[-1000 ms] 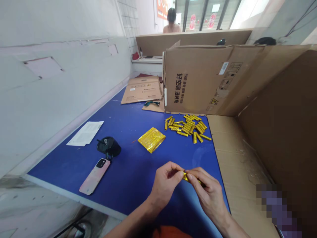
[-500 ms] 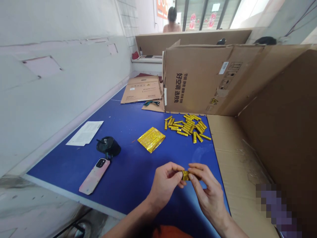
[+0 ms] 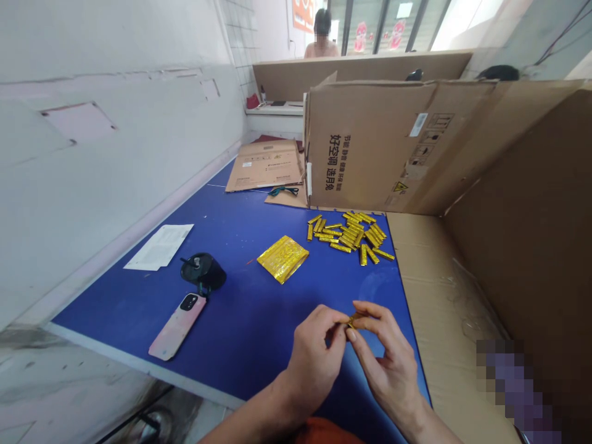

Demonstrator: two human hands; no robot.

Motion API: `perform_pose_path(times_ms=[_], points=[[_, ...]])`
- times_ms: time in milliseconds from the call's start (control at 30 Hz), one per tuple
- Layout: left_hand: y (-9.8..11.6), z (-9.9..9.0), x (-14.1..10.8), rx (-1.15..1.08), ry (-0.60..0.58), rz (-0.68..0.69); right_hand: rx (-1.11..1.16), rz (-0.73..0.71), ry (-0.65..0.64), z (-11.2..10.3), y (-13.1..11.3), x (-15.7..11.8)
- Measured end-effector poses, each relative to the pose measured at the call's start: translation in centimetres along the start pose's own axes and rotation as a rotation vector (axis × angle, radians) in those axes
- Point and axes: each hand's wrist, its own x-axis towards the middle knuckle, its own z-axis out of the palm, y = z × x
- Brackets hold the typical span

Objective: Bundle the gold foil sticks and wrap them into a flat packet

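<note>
My left hand (image 3: 319,348) and my right hand (image 3: 386,351) meet over the front of the blue table. Between their fingertips they pinch a small gold foil wrapper (image 3: 352,323), mostly covered by the fingers. Beyond them, a pile of gold foil-wrapped sticks (image 3: 351,234) lies loosely scattered near the table's right edge. To the left of the pile, a stack of flat gold foil sheets (image 3: 283,259) rests on the blue surface.
A black lidded cup (image 3: 203,271), a pink phone (image 3: 178,327) and white paper (image 3: 160,246) are at left. Cardboard walls (image 3: 370,148) stand behind and to the right. Flattened cardboard (image 3: 266,163) and a dark cord (image 3: 283,191) lie farther back. A person (image 3: 322,37) is beyond.
The fingertips have come closer together, and my left hand has turned over the gold wrapper, so less of it shows. The pile and the sheets stay in place.
</note>
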Motion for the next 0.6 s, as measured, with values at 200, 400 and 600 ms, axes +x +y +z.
perform_pose_path(times_ms=[200,400,600], points=[[-0.13,0.02,-0.11,0.058,0.027,0.096,-0.039,-0.015,0.013,0.08,0.0,-0.01],[-0.03,-0.14,-0.13,0.054,-0.022,0.012,-0.038,-0.033,-0.056,-0.33,0.33,0.45],[-0.09,-0.42,-0.35,-0.015,-0.124,-0.014,0.104,0.059,-0.137,-0.72,0.67,0.72]])
